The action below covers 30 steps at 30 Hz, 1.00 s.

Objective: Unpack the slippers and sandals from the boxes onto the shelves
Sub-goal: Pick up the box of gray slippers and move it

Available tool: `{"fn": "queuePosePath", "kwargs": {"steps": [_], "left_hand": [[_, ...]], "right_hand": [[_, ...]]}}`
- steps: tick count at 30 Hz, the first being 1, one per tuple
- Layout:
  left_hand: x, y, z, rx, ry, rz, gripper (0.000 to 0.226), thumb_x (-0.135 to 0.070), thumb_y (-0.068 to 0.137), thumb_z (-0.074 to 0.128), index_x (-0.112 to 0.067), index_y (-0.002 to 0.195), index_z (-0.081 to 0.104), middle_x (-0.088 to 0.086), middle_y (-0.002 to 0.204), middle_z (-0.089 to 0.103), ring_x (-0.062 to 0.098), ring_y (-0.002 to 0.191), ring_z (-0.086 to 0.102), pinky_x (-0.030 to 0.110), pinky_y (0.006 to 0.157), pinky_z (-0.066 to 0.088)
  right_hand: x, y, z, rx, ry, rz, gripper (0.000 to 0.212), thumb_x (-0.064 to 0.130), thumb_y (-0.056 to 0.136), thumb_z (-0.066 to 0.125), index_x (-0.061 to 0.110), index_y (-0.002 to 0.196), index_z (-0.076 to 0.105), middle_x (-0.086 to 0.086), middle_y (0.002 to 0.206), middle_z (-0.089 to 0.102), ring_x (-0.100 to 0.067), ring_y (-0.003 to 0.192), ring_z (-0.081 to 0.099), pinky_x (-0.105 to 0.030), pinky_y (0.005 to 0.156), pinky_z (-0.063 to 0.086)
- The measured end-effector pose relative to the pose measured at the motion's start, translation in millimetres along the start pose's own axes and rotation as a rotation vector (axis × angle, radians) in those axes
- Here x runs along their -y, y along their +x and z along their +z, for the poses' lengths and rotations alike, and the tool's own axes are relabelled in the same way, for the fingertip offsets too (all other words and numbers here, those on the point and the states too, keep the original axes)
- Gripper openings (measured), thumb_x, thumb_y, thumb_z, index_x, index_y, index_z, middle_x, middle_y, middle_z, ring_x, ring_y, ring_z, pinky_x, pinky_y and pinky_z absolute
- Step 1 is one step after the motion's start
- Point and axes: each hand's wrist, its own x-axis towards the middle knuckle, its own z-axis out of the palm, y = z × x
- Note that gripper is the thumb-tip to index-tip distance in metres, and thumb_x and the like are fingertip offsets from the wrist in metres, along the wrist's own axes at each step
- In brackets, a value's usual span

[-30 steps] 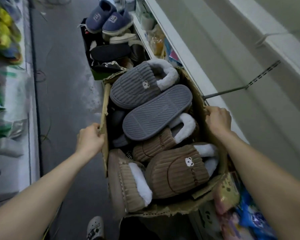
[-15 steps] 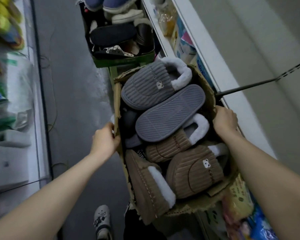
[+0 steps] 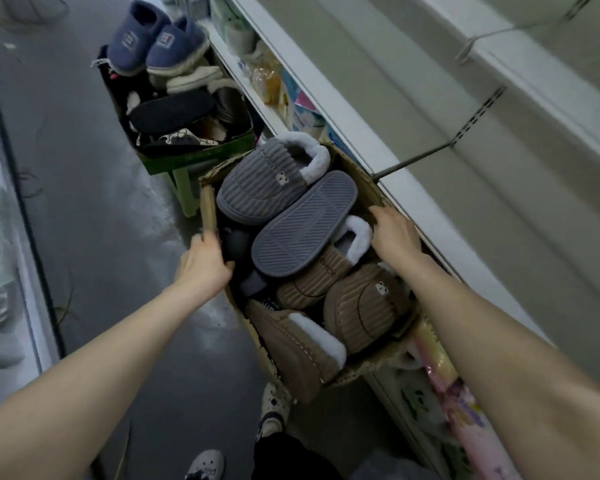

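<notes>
A torn cardboard box (image 3: 208, 206) full of fleece-lined slippers sits in front of me beside the shelf. On top lie a grey ribbed slipper (image 3: 264, 185) and a grey slipper turned sole-up (image 3: 303, 223). Several brown ribbed slippers (image 3: 364, 306) fill the near half. My left hand (image 3: 205, 261) grips the box's left wall, with the thumb inside. My right hand (image 3: 394, 233) holds the right wall, next to the white shelf edge (image 3: 440, 216).
A green box (image 3: 201, 157) of mixed slippers, with a blue pair (image 3: 156, 43) on top, stands on a green stool farther along the aisle. Packaged goods fill the lower shelf on the right. More stock lines the left. My feet show on the grey floor below.
The box has stayed between my hands while my view shifted along the aisle. My right hand has slid forward along the right wall. My left thumb now hooks inside the left wall.
</notes>
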Motion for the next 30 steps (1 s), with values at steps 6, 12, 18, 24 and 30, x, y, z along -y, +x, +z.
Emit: {"fn": "queuePosePath", "kwargs": {"steps": [6, 12, 18, 24, 30], "left_hand": [[-46, -34, -34, 0.004, 0.14, 0.461, 0.055, -0.029, 0.089, 0.061, -0.012, 0.137, 0.039, 0.015, 0.131, 0.048, 0.035, 0.116, 0.052, 0.042, 0.087, 0.044], [-100, -101, -44, -0.019, 0.277, 0.962, 0.043, -0.027, 0.092, 0.056, -0.014, 0.132, 0.043, 0.012, 0.124, 0.053, 0.035, 0.104, 0.056, 0.04, 0.074, 0.046], [-159, -192, -14, -0.039, 0.349, 1.345, 0.034, -0.023, 0.089, 0.055, -0.01, 0.12, 0.05, 0.015, 0.111, 0.056, 0.039, 0.1, 0.056, 0.041, 0.067, 0.043], [-216, -310, 39, 0.014, 0.37, 1.657, 0.046, -0.033, 0.084, 0.062, -0.02, 0.127, 0.052, 0.009, 0.118, 0.057, 0.032, 0.108, 0.057, 0.042, 0.08, 0.048], [-269, -458, 111, 0.086, 0.344, 1.983, 0.04, -0.03, 0.084, 0.065, -0.018, 0.122, 0.057, 0.011, 0.114, 0.06, 0.035, 0.101, 0.059, 0.047, 0.075, 0.052]], "right_hand": [[8, -110, -24, -0.209, -0.038, -0.1, 0.045, 0.013, 0.097, 0.05, 0.01, 0.142, 0.049, -0.013, 0.14, 0.053, -0.032, 0.125, 0.051, -0.039, 0.102, 0.042], [-6, -244, -46, -0.349, -0.144, -0.094, 0.037, 0.023, 0.097, 0.043, 0.016, 0.129, 0.06, -0.01, 0.122, 0.064, -0.035, 0.107, 0.059, -0.043, 0.09, 0.048], [-45, -386, -57, -0.434, -0.295, 0.069, 0.036, 0.021, 0.092, 0.048, 0.006, 0.12, 0.064, -0.015, 0.107, 0.069, -0.038, 0.087, 0.065, -0.046, 0.075, 0.054], [-104, -535, -46, -0.432, -0.351, 0.302, 0.038, 0.028, 0.09, 0.048, 0.008, 0.117, 0.064, -0.013, 0.104, 0.067, -0.037, 0.088, 0.064, -0.045, 0.075, 0.053], [-163, -704, -18, -0.482, -0.352, 0.526, 0.04, 0.029, 0.088, 0.047, 0.007, 0.116, 0.066, -0.015, 0.105, 0.069, -0.039, 0.087, 0.066, -0.046, 0.072, 0.055]]}}
